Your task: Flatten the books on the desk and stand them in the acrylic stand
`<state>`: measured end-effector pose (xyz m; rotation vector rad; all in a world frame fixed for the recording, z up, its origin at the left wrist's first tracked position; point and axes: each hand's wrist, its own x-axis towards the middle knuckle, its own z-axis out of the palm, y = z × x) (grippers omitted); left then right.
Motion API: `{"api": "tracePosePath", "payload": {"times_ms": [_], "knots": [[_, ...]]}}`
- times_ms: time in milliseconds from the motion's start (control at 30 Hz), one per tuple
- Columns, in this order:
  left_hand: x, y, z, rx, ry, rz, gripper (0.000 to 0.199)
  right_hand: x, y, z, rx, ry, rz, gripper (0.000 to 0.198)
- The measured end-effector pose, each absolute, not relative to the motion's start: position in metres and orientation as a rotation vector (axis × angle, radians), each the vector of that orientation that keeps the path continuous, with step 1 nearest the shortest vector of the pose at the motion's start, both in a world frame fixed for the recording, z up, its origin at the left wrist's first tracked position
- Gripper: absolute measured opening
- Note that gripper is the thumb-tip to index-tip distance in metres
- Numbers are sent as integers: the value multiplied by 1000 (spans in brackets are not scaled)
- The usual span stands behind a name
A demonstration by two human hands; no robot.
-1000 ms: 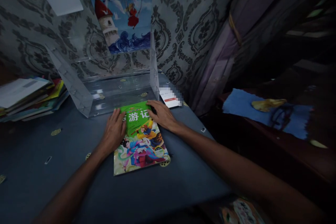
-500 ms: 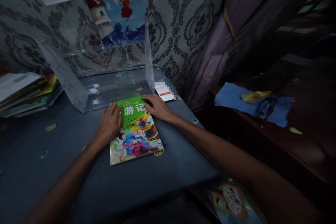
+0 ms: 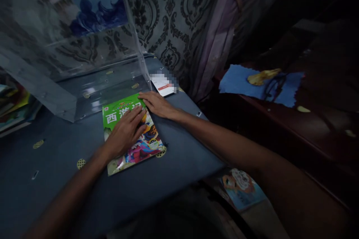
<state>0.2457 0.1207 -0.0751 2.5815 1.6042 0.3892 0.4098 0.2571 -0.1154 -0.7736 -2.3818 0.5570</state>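
A thin picture book (image 3: 140,153) with a green top, white Chinese characters and colourful cartoon figures lies closed, cover up, on the blue-grey tablecloth (image 3: 179,149). Across the middle of its cover rests my left hand (image 3: 126,129), flat with fingers stretched, hiding part of the title and drawing. My right hand (image 3: 155,104) touches the book's upper right corner, its fingers extended and not wrapped round anything. Just behind the book stands a clear acrylic stand (image 3: 66,106) with upright side panels.
A phone (image 3: 165,86) with a lit screen lies beyond my right hand. Stacked books (image 3: 17,115) sit at the left. To the right, a dark red surface (image 3: 269,127) bears a blue cloth (image 3: 238,80) with a yellowish object on it. Another book (image 3: 242,188) is below the table edge.
My left hand has moved from the book's left edge rightward onto the cover's middle. My right hand stays at the upper right corner. The camera view has shifted right and down.
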Motion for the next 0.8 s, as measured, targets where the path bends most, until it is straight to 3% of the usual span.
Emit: {"api": "tracePosePath", "payload": {"times_ms": [300,800], "knots": [[272,60,-67,2724,1229,331,46,412,250,-107,-799,-2416,539,35],[273,54,-54,2725,1163,400,37,415,242,-103,-762,-2357,469,30]]}}
